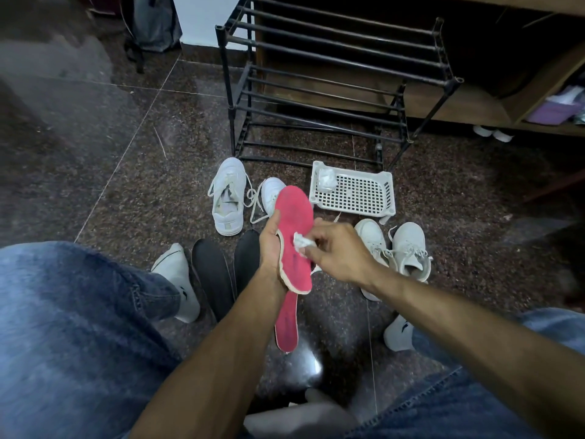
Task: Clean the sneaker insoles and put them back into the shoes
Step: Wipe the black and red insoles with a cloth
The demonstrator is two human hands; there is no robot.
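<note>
Denim-clad knees [72, 327] frame a left hand [271, 245] gripping a pink insole [292, 248] above the floor [104, 160]. Right-hand [335, 253] fingers pinch a white wad [300, 243] against it, sneakers [228, 194] and a basket [354, 193] beyond.

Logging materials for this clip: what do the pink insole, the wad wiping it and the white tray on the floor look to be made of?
Pink insole: likely foam with a matte fabric face; it shows a pale, thick edge and dark scuffs. Wad in the right hand: crumpled white tissue or cloth, too small to tell. White tray: moulded plastic, judging by its smooth, regular grid of holes. The left hand holds the insole.
</note>
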